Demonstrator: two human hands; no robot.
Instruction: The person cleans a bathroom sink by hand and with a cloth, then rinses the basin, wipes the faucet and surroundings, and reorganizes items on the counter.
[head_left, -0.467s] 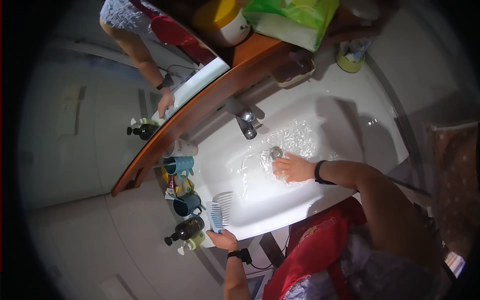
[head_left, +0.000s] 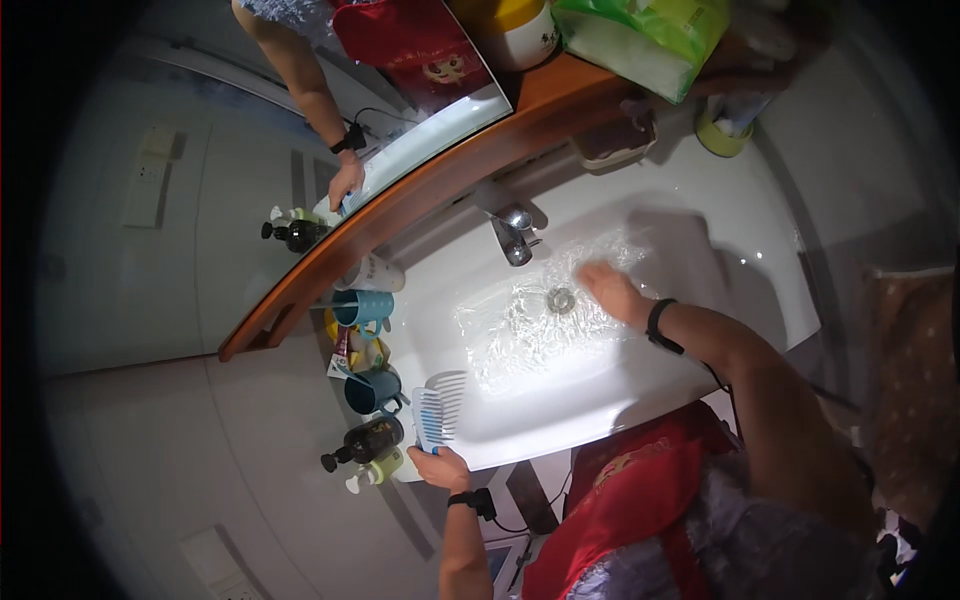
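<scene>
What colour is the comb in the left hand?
Light blue: the comb held in the left hand shows in the head view, the only one.

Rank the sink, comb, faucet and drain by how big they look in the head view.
1. Sink
2. Comb and faucet: too alike to rank, and nearness to the camera may differ
3. Drain

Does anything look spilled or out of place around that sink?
Nothing stands out: the visible water lies inside the white sink, the left hand holds the comb, and the light-blue cup and dark bottle stand at the sink's left end.
</scene>
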